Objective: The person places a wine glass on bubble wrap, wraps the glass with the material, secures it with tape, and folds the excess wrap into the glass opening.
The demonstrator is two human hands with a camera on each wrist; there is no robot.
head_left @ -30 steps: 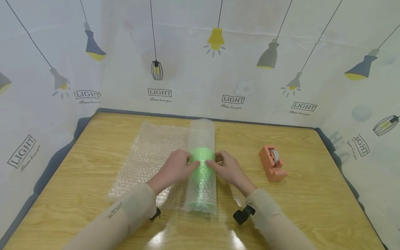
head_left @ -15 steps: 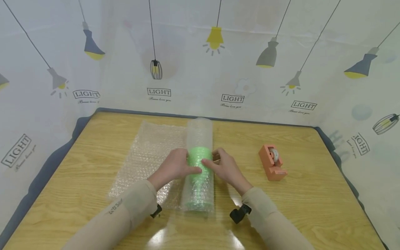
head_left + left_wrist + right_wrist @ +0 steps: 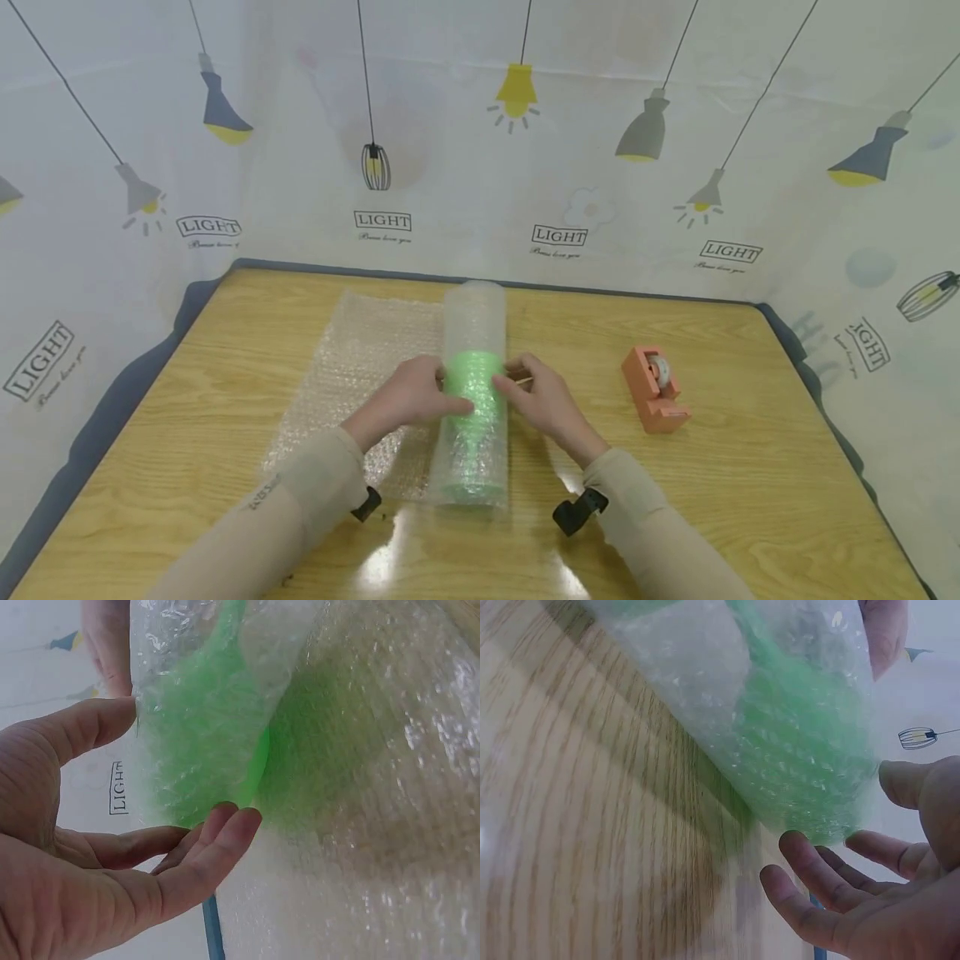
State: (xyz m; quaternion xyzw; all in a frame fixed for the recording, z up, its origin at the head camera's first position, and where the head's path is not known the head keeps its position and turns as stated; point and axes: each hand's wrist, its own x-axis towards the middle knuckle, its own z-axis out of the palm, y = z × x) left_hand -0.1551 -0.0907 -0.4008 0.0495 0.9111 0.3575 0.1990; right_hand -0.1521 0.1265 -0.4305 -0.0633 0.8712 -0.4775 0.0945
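A green goblet (image 3: 475,383) lies on its side inside a roll of clear bubble wrap (image 3: 476,321), its bowl, stem and foot showing through the plastic. From the left, my left hand (image 3: 412,392) holds the roll at the bowl, thumb on top and fingers down the side. My right hand (image 3: 546,400) holds the opposite side at the same height, its thumb tip against the wrap. In the left wrist view, the left fingers (image 3: 232,832) bend along the goblet's rim end. Loosely curved right fingers (image 3: 802,855) touch the wrap in the right wrist view.
A flat, unrolled stretch of bubble wrap (image 3: 360,358) spreads left of the roll on the wooden table (image 3: 735,500). Off to the right stands an orange tape dispenser (image 3: 654,392) with a tape roll in it. Behind the table hangs a lamp-print cloth (image 3: 450,108).
The wrapped goblet has moved a little to the left, over the flat wrap, with both hands going along. The left thumb has slid down the roll slightly. The dispenser stays put.
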